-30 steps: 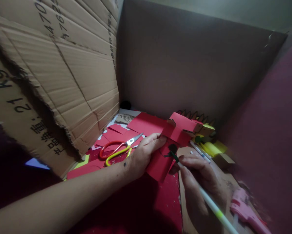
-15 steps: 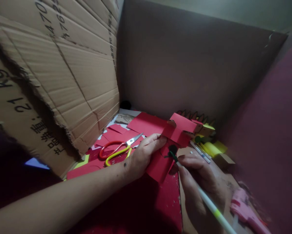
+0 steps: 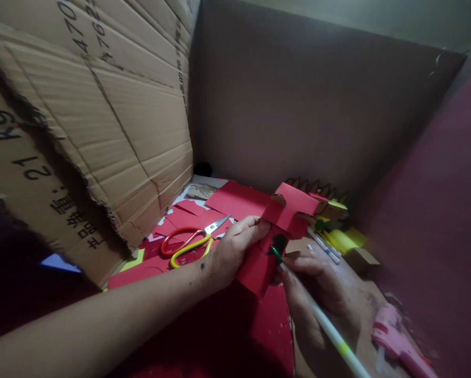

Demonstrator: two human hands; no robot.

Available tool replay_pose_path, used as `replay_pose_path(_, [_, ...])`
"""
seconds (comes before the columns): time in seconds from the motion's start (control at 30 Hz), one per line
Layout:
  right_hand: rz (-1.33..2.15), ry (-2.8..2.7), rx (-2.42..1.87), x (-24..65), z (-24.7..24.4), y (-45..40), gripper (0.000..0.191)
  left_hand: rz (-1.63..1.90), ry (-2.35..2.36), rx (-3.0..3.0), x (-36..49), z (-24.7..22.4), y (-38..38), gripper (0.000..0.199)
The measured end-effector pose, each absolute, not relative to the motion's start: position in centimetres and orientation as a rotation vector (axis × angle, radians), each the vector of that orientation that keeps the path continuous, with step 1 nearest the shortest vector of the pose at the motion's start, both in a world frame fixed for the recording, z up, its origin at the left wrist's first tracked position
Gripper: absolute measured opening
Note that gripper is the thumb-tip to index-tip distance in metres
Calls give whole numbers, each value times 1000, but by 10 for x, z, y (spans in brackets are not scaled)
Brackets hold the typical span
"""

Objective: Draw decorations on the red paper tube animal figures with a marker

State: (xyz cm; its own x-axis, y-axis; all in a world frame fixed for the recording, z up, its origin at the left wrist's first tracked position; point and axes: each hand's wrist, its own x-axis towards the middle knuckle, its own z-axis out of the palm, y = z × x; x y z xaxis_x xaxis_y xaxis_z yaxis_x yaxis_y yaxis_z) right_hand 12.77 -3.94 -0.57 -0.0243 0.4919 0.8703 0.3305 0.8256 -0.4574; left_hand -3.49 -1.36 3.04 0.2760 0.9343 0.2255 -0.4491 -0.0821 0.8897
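My left hand (image 3: 233, 249) is closed on a red paper-covered box-like piece (image 3: 255, 268), its thumb lying on the near face. The piece has a wider red top with cut cardboard edges showing. On its face are a dark filled patch (image 3: 279, 242) and thin dark curved lines. My right hand (image 3: 324, 294) grips a white marker (image 3: 332, 333) with a yellow band near its back end. The marker's green tip meets the red face, just left of and below the dark patch.
Red-and-yellow-handled scissors (image 3: 190, 245) lie on red paper scraps (image 3: 188, 212) left of my hand. White pens (image 3: 325, 247), yellow paper (image 3: 345, 239) and a pink glue gun (image 3: 396, 336) are at right. A cardboard sheet (image 3: 141, 121) stands at left.
The marker tip has shifted slightly left and down on the red face, and my right hand has moved with it. My left hand keeps its hold, nearly still.
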Motion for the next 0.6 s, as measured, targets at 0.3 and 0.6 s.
replay_pose_path(0.3, [148,-1647,-669,130,-3,-36,18,1265,573,1117,-34,28,-14,35])
replay_pose_path(0.6, [134,-1638,-695,130,-4,-37,19,1290,566,1122,-33,28,-13,33])
